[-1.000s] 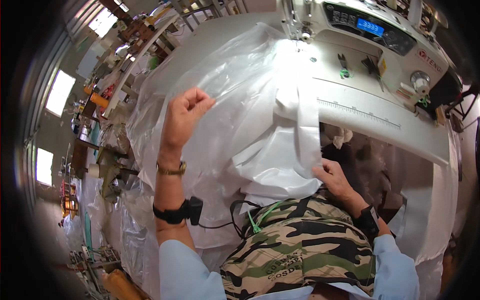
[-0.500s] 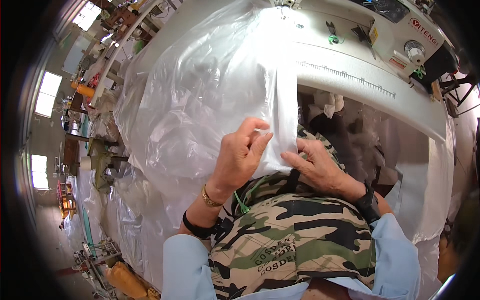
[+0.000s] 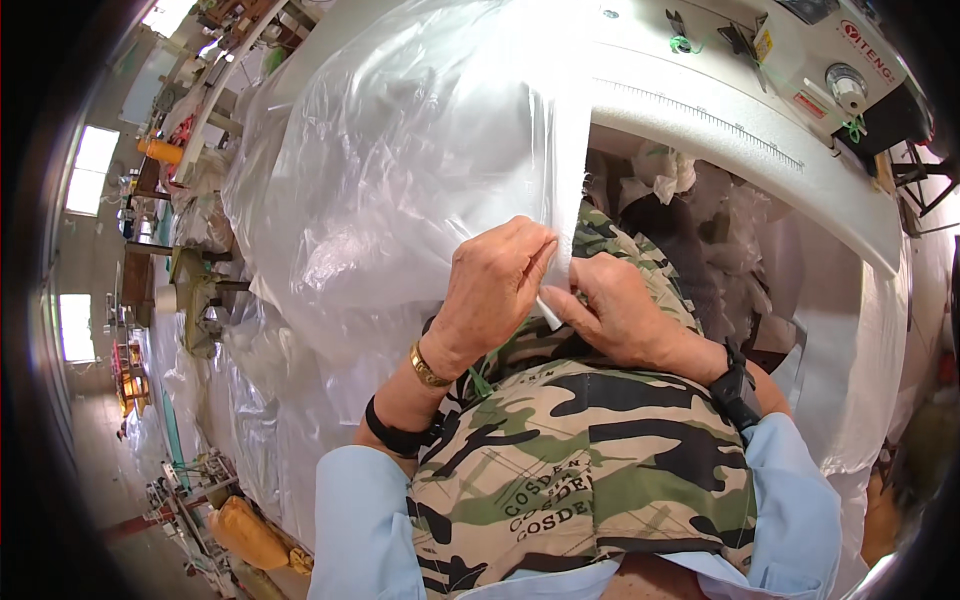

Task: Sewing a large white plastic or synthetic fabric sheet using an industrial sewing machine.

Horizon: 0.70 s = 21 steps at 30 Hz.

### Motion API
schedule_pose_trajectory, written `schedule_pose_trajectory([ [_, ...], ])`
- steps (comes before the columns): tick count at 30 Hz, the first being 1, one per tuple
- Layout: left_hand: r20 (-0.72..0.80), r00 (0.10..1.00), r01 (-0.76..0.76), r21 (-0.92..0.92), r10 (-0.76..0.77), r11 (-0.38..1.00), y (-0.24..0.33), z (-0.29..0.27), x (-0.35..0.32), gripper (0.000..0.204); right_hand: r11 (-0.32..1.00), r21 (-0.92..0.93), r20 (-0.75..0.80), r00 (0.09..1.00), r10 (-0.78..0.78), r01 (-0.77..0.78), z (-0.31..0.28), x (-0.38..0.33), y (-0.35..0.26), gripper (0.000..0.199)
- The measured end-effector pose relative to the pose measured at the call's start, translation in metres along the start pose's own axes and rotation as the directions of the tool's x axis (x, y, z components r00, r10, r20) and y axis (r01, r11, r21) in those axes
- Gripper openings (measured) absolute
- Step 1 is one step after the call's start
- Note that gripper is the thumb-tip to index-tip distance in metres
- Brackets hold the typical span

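A large sheet of clear plastic film [image 3: 400,170] lies over the sewing table and hangs toward my lap. A white folded strip [image 3: 570,190] runs along its right edge down from the machine. My left hand [image 3: 495,290] pinches the lower end of that strip between thumb and fingers. My right hand [image 3: 615,310] grips the same end from the right, the two hands touching. A gold bracelet and a black band are on my left wrist, a black watch on my right.
A white industrial sewing machine [image 3: 800,90] stands at the upper right, with a ruler strip along the table edge [image 3: 720,130]. More plastic sheeting [image 3: 250,420] hangs at the left. An orange sack [image 3: 245,535] lies on the floor. Shelves and windows line the far left.
My left hand came down from the spread film to the strip's lower end and met the right hand. The view has tilted closer to the film's edge.
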<state>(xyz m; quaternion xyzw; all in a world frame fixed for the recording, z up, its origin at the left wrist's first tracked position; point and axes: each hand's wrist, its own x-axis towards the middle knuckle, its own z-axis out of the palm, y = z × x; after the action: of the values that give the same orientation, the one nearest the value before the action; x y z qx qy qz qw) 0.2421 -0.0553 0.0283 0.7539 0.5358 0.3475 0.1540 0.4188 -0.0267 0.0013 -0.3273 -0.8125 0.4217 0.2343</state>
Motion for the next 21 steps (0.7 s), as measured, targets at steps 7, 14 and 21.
schedule_pose_trajectory([
  [7, 0.081, 0.971, 0.236, -0.137, -0.226, 0.962, -0.001, -0.004, -0.005, 0.014, 0.959, -0.153, 0.038, 0.972, -0.234, 0.237, 0.012, 0.004, 0.002, 0.025],
  [14, 0.203, 0.895, 0.443, -0.307, -0.397, 0.842, -0.015, -0.004, -0.009, 0.032, 0.852, -0.375, 0.139, 0.931, -0.339, 0.366, 0.018, 0.009, 0.004, 0.023],
  [21, 0.145, 0.902, 0.431, -0.217, -0.408, 0.876, -0.011, -0.003, -0.011, 0.026, 0.852, -0.354, 0.154, 0.923, -0.354, 0.386, 0.024, 0.009, 0.006, 0.028],
])
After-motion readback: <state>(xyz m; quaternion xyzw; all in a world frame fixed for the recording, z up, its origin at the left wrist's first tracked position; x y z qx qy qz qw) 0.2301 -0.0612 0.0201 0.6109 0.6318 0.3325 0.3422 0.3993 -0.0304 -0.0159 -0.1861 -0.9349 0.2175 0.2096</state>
